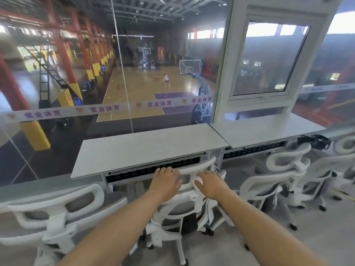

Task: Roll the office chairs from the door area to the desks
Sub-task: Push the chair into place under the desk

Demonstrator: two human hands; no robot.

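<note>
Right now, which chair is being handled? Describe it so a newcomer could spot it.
Find the left desk against the glass wall overlooking the basketball court. The white mesh office chair directly in front of it, headrest nearly at the desk's edge, is the one. Unlike its neighbours, it has the left hand and right hand on its headrest.

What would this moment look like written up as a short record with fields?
setting: room with a glass wall over a basketball court
left hand: resting on the headrest of the middle chair
right hand: on the same headrest
chair position: facing the left desk, close to its edge
other chairs: one at left, several at right
desk tops: bare
</note>
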